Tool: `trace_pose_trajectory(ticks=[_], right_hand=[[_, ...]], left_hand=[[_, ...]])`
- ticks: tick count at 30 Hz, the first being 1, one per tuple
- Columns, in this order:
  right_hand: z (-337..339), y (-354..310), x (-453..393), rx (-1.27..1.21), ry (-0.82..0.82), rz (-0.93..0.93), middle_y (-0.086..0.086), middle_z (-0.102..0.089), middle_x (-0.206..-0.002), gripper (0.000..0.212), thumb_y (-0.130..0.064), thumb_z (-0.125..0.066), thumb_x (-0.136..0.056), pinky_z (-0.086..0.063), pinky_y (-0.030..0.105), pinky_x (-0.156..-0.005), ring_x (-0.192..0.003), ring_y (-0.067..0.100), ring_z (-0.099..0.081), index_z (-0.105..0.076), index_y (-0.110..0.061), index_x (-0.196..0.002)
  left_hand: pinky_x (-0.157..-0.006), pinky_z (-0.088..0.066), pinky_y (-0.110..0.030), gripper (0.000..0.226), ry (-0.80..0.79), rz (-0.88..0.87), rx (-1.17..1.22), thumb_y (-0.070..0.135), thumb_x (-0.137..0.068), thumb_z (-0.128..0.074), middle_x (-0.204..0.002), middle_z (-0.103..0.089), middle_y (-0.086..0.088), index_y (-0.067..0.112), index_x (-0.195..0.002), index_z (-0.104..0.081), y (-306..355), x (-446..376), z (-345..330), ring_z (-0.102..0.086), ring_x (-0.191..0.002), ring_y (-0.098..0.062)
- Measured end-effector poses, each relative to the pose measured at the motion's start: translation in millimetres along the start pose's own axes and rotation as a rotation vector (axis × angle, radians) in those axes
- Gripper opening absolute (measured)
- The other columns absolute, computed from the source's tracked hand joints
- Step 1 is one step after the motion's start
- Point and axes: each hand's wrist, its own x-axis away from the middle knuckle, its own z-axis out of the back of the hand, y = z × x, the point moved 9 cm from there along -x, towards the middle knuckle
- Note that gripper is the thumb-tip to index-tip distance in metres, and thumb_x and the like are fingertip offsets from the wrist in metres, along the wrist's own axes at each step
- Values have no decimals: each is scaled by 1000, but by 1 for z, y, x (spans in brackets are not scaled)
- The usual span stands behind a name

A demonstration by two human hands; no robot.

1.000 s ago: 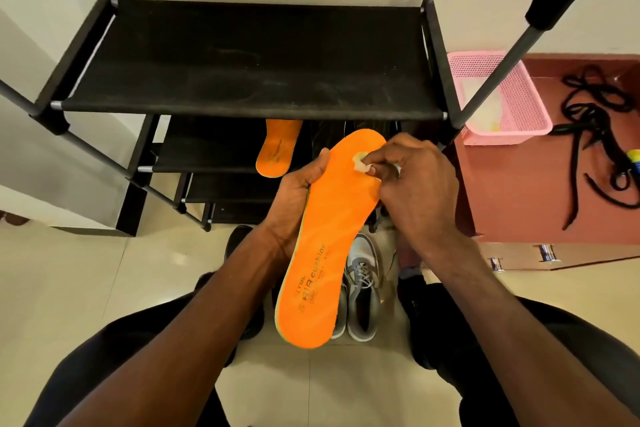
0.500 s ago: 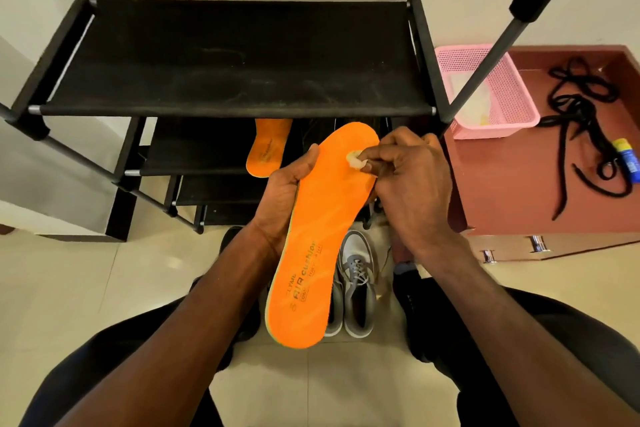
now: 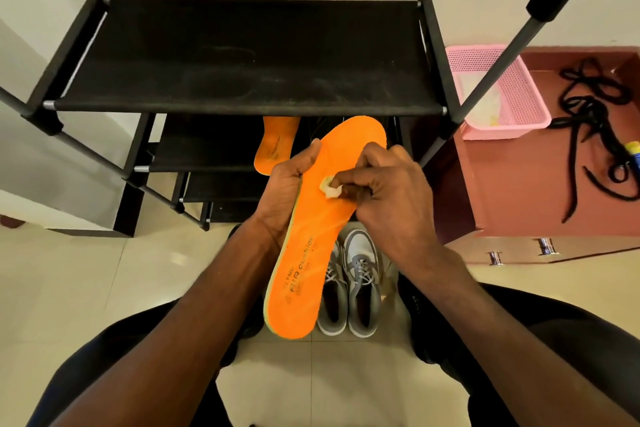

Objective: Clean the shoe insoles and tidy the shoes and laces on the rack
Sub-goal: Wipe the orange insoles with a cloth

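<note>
Orange insole (image 3: pixel 311 246) held up over the floor in front of the black shoe rack (image 3: pixel 249 59), toe end pointing up toward the rack, heel end nearest, printed lettering showing near the heel. Left hand (image 3: pixel 287 191) gripping the insole's left edge, thumb lying on the top face, fingers hidden behind. Right hand (image 3: pixel 388 198) curled, pinching a small pale wad (image 3: pixel 330 189) between thumb and fingertips and pressing it onto the insole's forward half. Second orange insole (image 3: pixel 275 146) lying on a lower shelf of the rack, just beyond the left thumb. Pair of grey and white shoes (image 3: pixel 349 288) side by side on the tiled floor (image 3: pixel 86 288) below the held insole, partly hidden by it. Black laces (image 3: pixel 595 128) tangled loosely on the reddish-brown cabinet top (image 3: pixel 519 184) to the right. Pink mesh basket (image 3: pixel 509 94) on the same top, beside the rack's right post.
</note>
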Motion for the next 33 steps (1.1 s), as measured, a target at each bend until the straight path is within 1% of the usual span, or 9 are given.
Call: trace_pose_trajectory(ticks=[5, 7, 9, 13, 15, 19, 24, 29, 33], right_hand=[[39, 51, -17, 108, 212, -204, -8, -50, -79, 19, -19, -83, -87, -40, 35, -61, -78, 22, -52, -82, -30, -102], [41, 74, -18, -61, 215, -309, -11, -46, -77, 15, -24, -83, -88, -39, 27, -61, -77, 14, -54, -83, -26, -103], [36, 83, -15, -254, 183, -364, -12, -51, -79, 15, -25, -83, -87, -43, 17, -67, -77, 4, -55, -83, -21, -101], [35, 82, -17, -380, 167, -369, -14, -61, -86, 14, -20, -84, -86, -48, 18, -78, -86, 3, -62, -83, -17, -100], [36, 78, -19, -366, 184, -342, -17, -63, -87, 13, -20, -83, -87, -52, 25, -80, -89, 4, -63, -83, -19, -100], [32, 69, -17, -239, 189, -292, -16, -69, -91, 12, -20, -82, -89, -56, 48, -82, -92, 22, -65, -84, -25, -99], [1, 10, 1, -170, 36, -91, -12, -72, -88, 20, -8, -73, -88, -51, 43, -71, -83, 21, -54, -84, -24, -93], [22, 20, -5, 136, 141, -71, -15, -71, -92, 25, -12, -75, -86, -44, 48, -70, -83, 23, -49, -83, -34, -95], [22, 21, -6, 130, 151, -134, -14, -69, -92, 23, -14, -74, -87, -42, 46, -70, -84, 23, -49, -83, -33, -95]], left_hand=[[-62, -63, -32, 35, -32, 90, -61, 34, -110, -37, -85, -78, -9, 12, -113, -64, -8, 6, -2, -76, -71, -20], [-90, -61, -47, 42, -94, 171, -10, 41, -108, -41, -114, -75, -18, 11, -131, -59, -20, 8, -9, -74, -102, -33], [-111, -45, -60, 49, -135, 210, 76, 44, -108, -43, -134, -64, -25, 11, -144, -51, -28, 6, -15, -61, -126, -44], [-104, -45, -59, 51, -175, 205, 184, 43, -109, -36, -140, -59, -29, 8, -140, -58, -29, -5, -14, -48, -136, -52], [-96, -48, -55, 49, -178, 188, 176, 37, -109, -33, -141, -57, -29, 7, -141, -54, -26, -9, -8, -49, -134, -54], [-86, -58, -56, 42, -71, 123, 118, 33, -103, -42, -124, -68, -28, 6, -130, -58, -20, -7, 0, -68, -100, -46], [-64, -64, -35, 53, -9, 18, 150, 26, -109, -38, -90, -77, -13, 14, -84, -84, -10, -7, 6, -75, -73, -23], [-75, -62, -40, 37, 16, 77, 83, 32, -108, -43, -106, -75, -18, 9, -115, -71, -13, -8, 10, -74, -84, -28], [-75, -63, -41, 37, 44, 82, 83, 34, -107, -44, -106, -76, -18, 9, -126, -64, -12, -5, 10, -74, -85, -28]])
